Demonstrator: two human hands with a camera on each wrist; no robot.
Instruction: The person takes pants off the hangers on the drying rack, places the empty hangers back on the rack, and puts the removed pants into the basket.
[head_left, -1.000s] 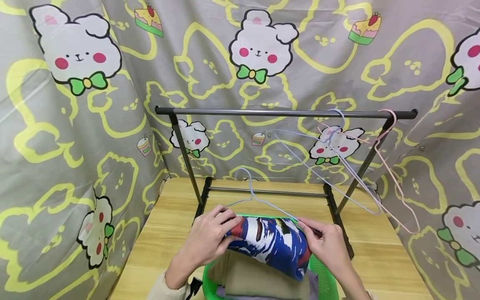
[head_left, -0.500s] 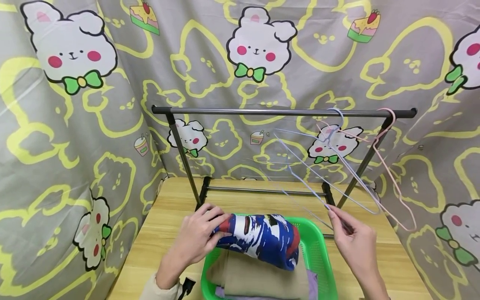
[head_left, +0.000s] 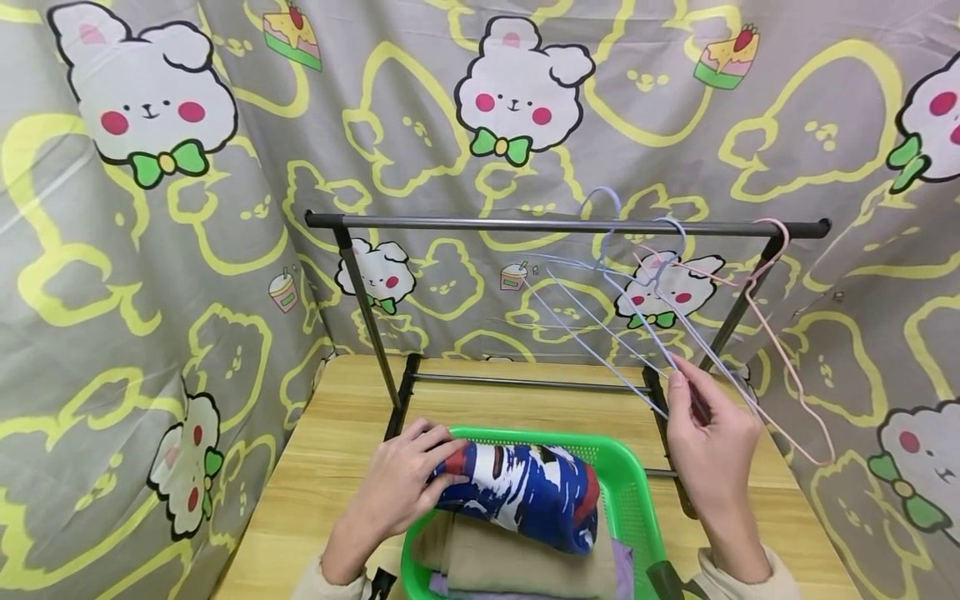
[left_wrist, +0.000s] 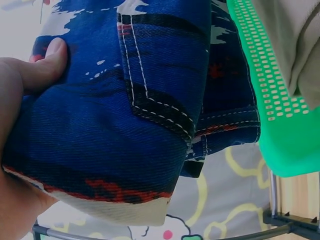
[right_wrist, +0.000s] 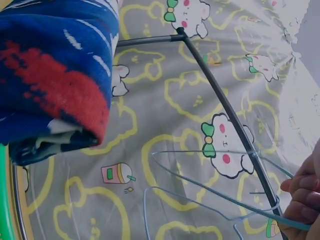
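Observation:
My left hand (head_left: 405,471) grips the left end of a folded blue, white and red denim garment (head_left: 517,492) over the basket. Stitched pocket seams show on the garment (left_wrist: 160,115) in the left wrist view, the thumb lying on its face. At the right, my right hand (head_left: 712,437) pinches the lower right part of a light blue wire hanger (head_left: 639,311). That hanger's hook overlaps the rack's rail (head_left: 465,223) in the head view. Another blue hanger (head_left: 682,237) and a pink hanger (head_left: 795,367) hang at the rail's right end.
A green basket (head_left: 618,458) below holds a folded khaki cloth (head_left: 525,558) and a purple cloth (head_left: 624,567). The black rack stands on a wooden table (head_left: 300,467). A patterned curtain (head_left: 420,100) encloses the back and sides.
My right hand has left the garment's side and moved right and up, raising the blue hanger from over the basket to the rail. My left hand and the garment have shifted slightly left.

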